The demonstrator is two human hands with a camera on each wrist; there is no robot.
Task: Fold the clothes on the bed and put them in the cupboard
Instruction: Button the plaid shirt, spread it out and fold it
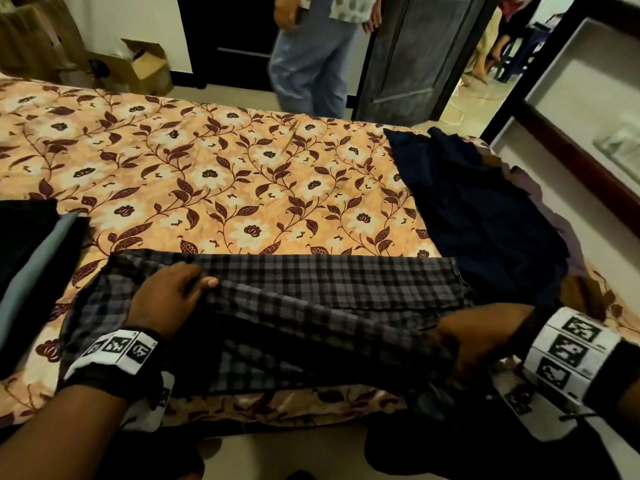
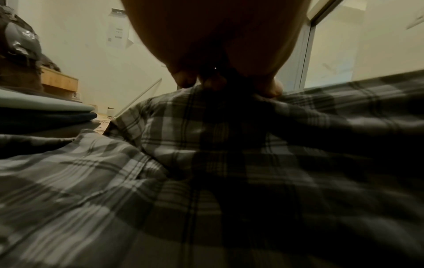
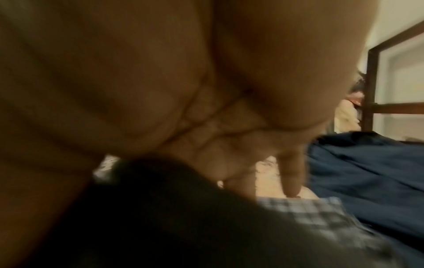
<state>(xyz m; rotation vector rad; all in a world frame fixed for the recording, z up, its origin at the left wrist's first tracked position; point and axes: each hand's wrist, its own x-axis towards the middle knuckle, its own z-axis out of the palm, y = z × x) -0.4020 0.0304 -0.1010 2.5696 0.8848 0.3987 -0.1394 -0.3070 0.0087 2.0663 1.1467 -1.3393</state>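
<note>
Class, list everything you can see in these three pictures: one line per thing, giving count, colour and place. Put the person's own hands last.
plaid cloth: one, grey check, near edge of bed, partly folded
navy garment: one, dark blue, spread on bed's right side
folded pile: one stack, black and grey, bed's left edge
bedsheet: one, orange with dark floral print, covers bed
cardboard box: one, brown, open, on floor beyond bed
door: one, dark grey, open, beyond bed
bystander: one, in light jeans, standing by door
wrist bands: two, white with black markers, one per wrist
left hand: grips plaid cloth's left part
right hand: grips plaid cloth's right part
</note>
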